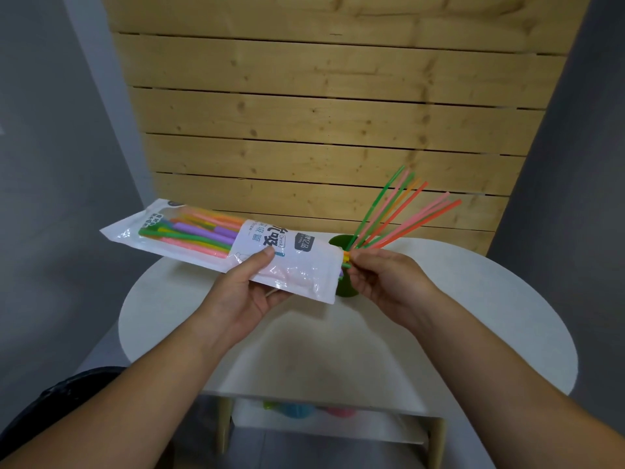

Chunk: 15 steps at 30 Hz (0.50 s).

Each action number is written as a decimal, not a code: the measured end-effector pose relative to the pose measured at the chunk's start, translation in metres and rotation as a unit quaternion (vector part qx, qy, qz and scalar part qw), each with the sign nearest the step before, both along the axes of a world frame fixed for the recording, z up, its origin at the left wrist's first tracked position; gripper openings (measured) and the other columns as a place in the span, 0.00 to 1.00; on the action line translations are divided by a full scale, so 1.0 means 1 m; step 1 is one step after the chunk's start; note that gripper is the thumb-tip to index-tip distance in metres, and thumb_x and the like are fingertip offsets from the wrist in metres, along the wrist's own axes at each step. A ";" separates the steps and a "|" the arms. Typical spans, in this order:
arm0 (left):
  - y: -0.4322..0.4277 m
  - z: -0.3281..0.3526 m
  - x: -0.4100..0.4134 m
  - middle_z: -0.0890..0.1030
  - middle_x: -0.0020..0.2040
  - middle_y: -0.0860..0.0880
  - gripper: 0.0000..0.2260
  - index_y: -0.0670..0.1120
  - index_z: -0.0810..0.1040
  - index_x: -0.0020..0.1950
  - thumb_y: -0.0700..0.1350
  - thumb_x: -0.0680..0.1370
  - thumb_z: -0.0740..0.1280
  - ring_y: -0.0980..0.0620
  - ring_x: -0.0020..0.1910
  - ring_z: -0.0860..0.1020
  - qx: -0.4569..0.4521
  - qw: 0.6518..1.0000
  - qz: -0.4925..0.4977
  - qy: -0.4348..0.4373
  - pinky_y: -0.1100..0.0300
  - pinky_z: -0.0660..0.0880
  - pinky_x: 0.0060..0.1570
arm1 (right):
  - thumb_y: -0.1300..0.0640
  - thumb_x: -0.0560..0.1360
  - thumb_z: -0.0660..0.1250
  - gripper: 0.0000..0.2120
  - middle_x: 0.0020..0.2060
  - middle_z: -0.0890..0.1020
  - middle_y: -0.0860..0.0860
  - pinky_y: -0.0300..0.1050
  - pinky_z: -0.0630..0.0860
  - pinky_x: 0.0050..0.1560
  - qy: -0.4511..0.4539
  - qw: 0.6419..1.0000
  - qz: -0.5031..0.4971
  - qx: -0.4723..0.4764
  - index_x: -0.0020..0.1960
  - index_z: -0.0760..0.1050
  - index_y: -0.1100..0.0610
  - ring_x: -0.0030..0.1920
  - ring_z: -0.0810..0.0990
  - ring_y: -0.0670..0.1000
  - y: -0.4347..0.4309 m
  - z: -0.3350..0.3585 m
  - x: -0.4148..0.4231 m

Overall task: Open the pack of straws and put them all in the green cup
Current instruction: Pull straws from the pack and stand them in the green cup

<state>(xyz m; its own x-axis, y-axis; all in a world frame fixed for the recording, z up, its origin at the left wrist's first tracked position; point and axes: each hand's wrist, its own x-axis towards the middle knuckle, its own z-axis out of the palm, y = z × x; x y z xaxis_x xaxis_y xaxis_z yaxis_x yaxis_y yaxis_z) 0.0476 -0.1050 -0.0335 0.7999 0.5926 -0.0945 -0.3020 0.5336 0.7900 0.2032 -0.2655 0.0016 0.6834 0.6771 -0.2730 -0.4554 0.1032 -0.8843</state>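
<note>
Green cup (341, 241) stood on the white surface (473, 316) just below the right hand (382, 275), a fan of thin straws (399, 218) leaning out of it. That hand's grip pinched straw ends (346, 258) poking from the open end of the pack (216, 245). The left hand (243, 292) had its grip clamped round the pack's middle, thumb on top. A hard tug, I thought, could scatter straws past the cup, or a knuckle could knock it over.

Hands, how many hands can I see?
2. The left hand holds the straw pack over the table; the right hand pinches straw ends at the pack's open end, by the green cup.
</note>
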 end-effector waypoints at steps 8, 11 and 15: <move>-0.003 0.000 0.002 0.88 0.54 0.44 0.18 0.47 0.82 0.60 0.44 0.70 0.74 0.46 0.49 0.88 0.000 1.000 0.004 0.000 0.50 0.85 0.42 | 0.61 0.74 0.73 0.03 0.34 0.82 0.54 0.38 0.78 0.31 -0.024 0.998 0.048 -0.018 0.47 0.81 0.61 0.30 0.80 0.46 0.000 0.000 -0.003; -0.003 0.001 0.001 0.89 0.53 0.45 0.19 0.47 0.82 0.61 0.44 0.70 0.74 0.47 0.49 0.88 -0.004 1.000 0.013 0.000 0.51 0.85 0.41 | 0.66 0.74 0.72 0.02 0.34 0.84 0.55 0.36 0.79 0.32 -0.022 0.999 0.023 -0.002 0.43 0.83 0.62 0.30 0.81 0.46 -0.001 -0.002 0.001; -0.001 0.001 -0.002 0.88 0.55 0.44 0.16 0.47 0.81 0.61 0.43 0.74 0.73 0.45 0.51 0.88 -0.025 0.999 0.024 -0.011 0.51 0.85 0.42 | 0.67 0.73 0.73 0.06 0.35 0.85 0.56 0.37 0.80 0.33 -0.031 1.000 -0.004 -0.003 0.39 0.85 0.61 0.31 0.82 0.47 -0.005 -0.001 0.006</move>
<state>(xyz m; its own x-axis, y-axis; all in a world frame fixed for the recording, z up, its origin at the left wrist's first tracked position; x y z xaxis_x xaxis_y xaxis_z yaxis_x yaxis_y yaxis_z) 0.0460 -0.1064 -0.0325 0.7722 0.6260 -0.1085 -0.3452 0.5567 0.7556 0.2097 -0.2703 0.0004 0.7036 0.6707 -0.2347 -0.3999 0.1008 -0.9110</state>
